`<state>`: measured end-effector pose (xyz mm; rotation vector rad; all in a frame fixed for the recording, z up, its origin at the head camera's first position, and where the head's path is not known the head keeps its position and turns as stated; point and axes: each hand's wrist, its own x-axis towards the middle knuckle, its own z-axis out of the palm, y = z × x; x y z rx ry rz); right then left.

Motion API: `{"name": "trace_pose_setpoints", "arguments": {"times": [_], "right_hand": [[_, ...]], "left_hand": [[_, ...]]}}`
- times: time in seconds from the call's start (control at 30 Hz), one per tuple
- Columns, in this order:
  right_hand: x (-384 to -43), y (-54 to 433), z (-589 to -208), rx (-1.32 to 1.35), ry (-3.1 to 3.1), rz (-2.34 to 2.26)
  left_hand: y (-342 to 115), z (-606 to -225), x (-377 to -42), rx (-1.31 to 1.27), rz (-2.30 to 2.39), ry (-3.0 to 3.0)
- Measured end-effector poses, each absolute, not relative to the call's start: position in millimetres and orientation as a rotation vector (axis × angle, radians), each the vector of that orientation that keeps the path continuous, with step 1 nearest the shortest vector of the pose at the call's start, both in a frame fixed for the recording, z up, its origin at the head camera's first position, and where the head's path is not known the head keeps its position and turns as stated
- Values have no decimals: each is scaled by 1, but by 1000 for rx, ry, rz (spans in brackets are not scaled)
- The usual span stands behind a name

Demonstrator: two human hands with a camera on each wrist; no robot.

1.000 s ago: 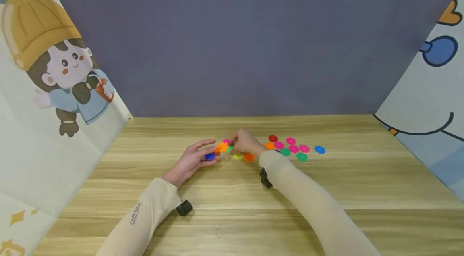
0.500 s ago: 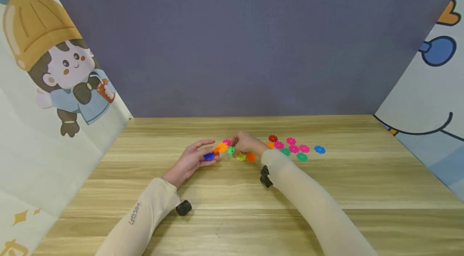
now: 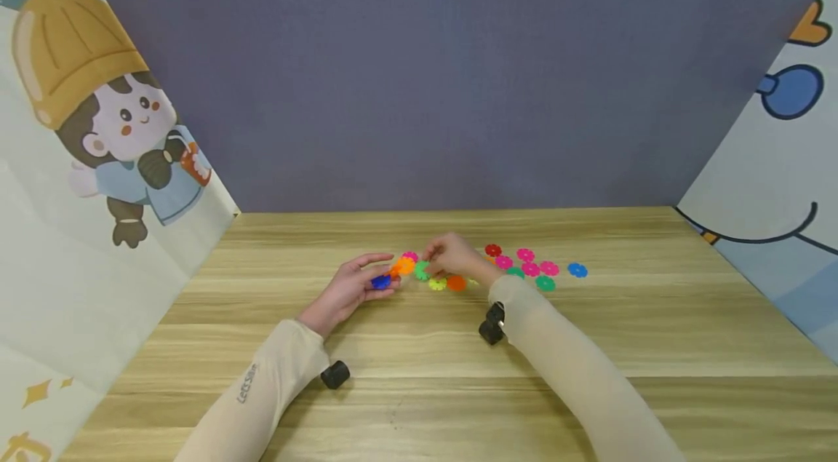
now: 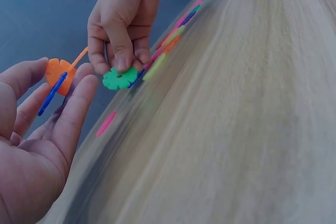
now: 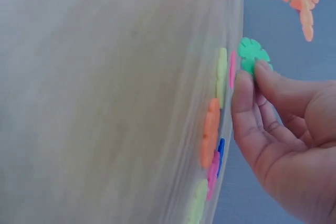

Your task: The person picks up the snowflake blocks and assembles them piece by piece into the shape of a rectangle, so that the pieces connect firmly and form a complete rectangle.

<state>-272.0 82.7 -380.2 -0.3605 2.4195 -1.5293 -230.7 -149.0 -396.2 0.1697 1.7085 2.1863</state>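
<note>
My left hand (image 3: 343,291) grips a small cluster of slotted, flower-shaped plastic discs. In the left wrist view, an orange disc (image 4: 54,72) sits between thumb and fingers with a blue disc (image 4: 51,98) slotted across it. A second orange disc (image 5: 307,22) sticks out edge-on from the cluster in the right wrist view. Just to the right, my right hand (image 3: 456,258) pinches a green disc (image 5: 251,53) between thumb and index finger. A gap separates the green disc from the cluster in both wrist views.
On the wooden table (image 3: 406,404), a pink disc (image 3: 409,256) lies behind the hands. A yellow disc (image 3: 437,284) and an orange disc (image 3: 456,283) lie under the right hand. Further right are several pink discs (image 3: 531,269), a red disc (image 3: 493,250) and a blue one (image 3: 577,271).
The right hand has shifted slightly right with the green disc, whose flat face has turned toward the head camera. The left hand has barely moved and keeps its hold on the cluster.
</note>
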Motion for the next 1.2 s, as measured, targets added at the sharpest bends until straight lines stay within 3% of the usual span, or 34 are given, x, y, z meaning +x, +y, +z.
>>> {"name": "trace_pose_setpoints", "arguments": {"times": [0.67,1.2], "right_hand": [[-238,94,-384,-435,2463,-1695],[-228,113,-376,-567,2544,-1756]], "left_hand": [[-141,-412,-222,193,2117,1701],[-134,-399,-226,267,2088,1717]]}}
